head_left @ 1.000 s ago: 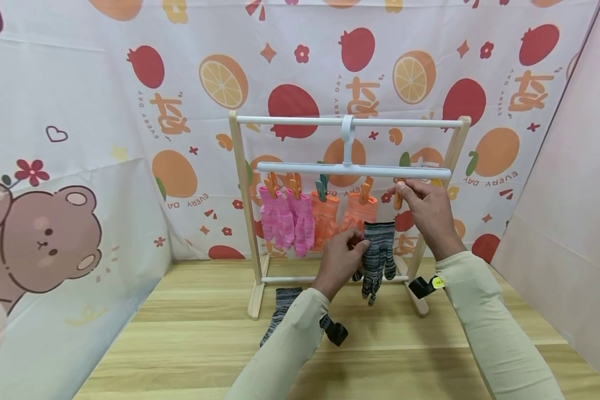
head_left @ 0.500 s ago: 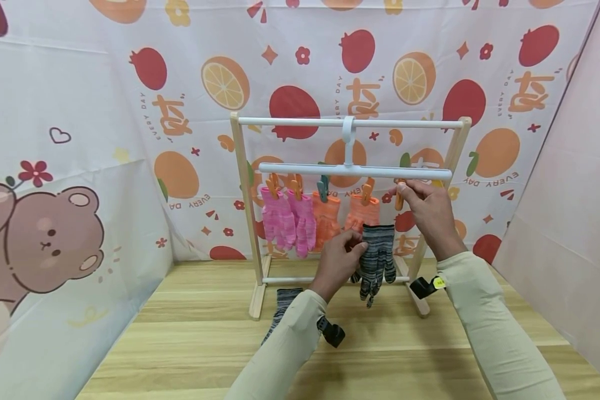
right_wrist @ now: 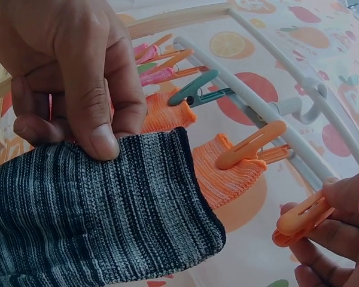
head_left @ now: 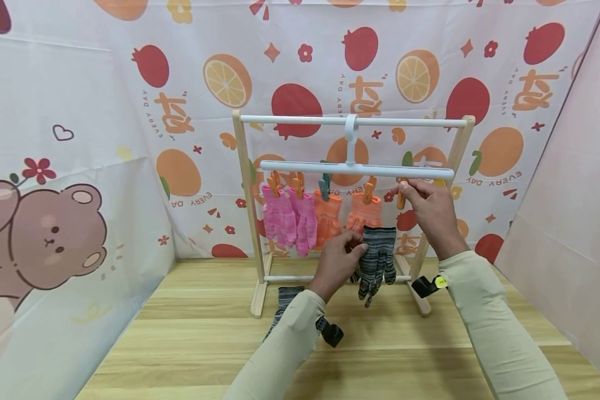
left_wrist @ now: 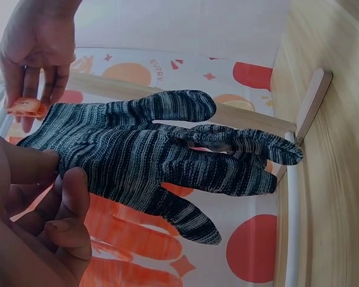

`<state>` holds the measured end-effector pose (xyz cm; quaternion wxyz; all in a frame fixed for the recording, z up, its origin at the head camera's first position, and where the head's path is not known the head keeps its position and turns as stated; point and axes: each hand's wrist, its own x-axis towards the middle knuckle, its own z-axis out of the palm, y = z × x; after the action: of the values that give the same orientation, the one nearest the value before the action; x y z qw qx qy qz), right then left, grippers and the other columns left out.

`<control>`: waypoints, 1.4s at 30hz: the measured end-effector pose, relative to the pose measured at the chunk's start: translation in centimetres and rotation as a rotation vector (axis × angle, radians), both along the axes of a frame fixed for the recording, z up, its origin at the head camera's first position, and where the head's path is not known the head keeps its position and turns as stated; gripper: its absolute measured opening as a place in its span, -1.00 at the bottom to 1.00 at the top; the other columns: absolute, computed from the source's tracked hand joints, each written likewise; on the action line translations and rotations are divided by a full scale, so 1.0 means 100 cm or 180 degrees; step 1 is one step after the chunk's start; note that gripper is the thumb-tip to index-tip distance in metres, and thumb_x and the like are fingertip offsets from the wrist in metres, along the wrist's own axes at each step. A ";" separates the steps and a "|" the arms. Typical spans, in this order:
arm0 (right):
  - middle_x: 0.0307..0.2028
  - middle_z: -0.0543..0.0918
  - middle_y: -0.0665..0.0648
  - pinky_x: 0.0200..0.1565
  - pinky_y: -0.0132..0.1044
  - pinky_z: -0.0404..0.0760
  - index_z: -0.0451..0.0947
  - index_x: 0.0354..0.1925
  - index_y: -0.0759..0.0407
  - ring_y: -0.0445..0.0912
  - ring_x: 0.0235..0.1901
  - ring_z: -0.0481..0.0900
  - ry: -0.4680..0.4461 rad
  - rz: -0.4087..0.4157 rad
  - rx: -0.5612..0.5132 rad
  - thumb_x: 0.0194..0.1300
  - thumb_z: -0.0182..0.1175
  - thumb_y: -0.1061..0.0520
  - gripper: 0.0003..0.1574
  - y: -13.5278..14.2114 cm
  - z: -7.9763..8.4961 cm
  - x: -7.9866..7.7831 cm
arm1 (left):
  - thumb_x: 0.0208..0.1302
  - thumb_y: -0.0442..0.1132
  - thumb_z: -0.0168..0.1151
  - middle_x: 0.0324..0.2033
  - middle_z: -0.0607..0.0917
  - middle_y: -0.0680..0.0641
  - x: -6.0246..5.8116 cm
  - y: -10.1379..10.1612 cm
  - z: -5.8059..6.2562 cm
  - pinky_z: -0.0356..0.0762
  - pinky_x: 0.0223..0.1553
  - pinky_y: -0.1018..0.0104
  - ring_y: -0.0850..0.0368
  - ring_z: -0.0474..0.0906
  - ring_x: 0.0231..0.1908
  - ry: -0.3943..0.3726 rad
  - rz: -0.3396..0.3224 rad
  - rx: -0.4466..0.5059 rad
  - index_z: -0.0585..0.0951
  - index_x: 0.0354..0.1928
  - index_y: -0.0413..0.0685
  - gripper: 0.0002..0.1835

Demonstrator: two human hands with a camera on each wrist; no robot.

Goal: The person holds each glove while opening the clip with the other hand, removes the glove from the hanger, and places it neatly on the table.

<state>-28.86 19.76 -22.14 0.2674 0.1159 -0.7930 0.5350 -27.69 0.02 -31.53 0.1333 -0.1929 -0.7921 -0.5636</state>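
Observation:
My left hand (head_left: 338, 262) pinches a black-and-grey striped knit glove (head_left: 378, 253) near its cuff; the glove hangs fingers down, just below the hanger. In the right wrist view the cuff (right_wrist: 161, 203) faces an orange clothespin (right_wrist: 302, 218), with a gap between them. My right hand (head_left: 432, 214) squeezes that clothespin between thumb and fingers, under the right end of the white hanger bar (head_left: 400, 170). Left of it, two pink gloves (head_left: 280, 216) and two orange gloves (head_left: 327, 216) hang from orange clothespins and one green clothespin (head_left: 324, 188).
A wooden rack (head_left: 248, 194) with white rods carries the hanger by its hook (head_left: 350, 130). A second striped glove (head_left: 285, 303) lies on the wooden table (head_left: 180, 344), partly behind my left sleeve. A fruit-print cloth (head_left: 190, 100) stands behind the rack.
The striped glove has sunk slightly in my left hand. My right hand keeps its hold on the orange clothespin, almost still. The head view has shifted a little.

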 end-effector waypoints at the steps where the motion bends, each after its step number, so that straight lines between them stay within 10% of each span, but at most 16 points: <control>1: -0.02 0.74 0.25 0.13 -0.16 0.45 0.58 0.28 0.20 -0.12 0.06 0.48 -0.0002 0.0003 -0.0002 0.50 0.17 -0.13 -0.42 0.000 0.000 0.000 | 0.46 -0.18 0.27 -0.43 0.58 0.04 0.000 0.000 0.000 0.51 -0.49 0.35 0.19 0.48 -0.50 0.0000 -0.0012 0.0005 0.66 -0.17 -0.02 -0.92; 42: -0.01 0.74 0.20 0.08 -0.19 0.47 0.58 0.28 0.21 -0.12 0.08 0.48 -0.0036 -0.0043 0.0118 0.52 0.14 -0.13 -0.42 0.002 0.001 0.002 | 0.46 -0.19 0.26 -0.43 0.57 0.01 0.005 -0.010 -0.001 0.52 -0.49 0.31 0.16 0.50 -0.52 -0.0136 -0.0025 0.0026 0.66 -0.15 -0.04 -0.91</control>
<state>-28.66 19.97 -22.05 0.2643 0.1125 -0.8050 0.5191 -27.23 -0.99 -31.61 0.1149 -0.1833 -0.7917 -0.5714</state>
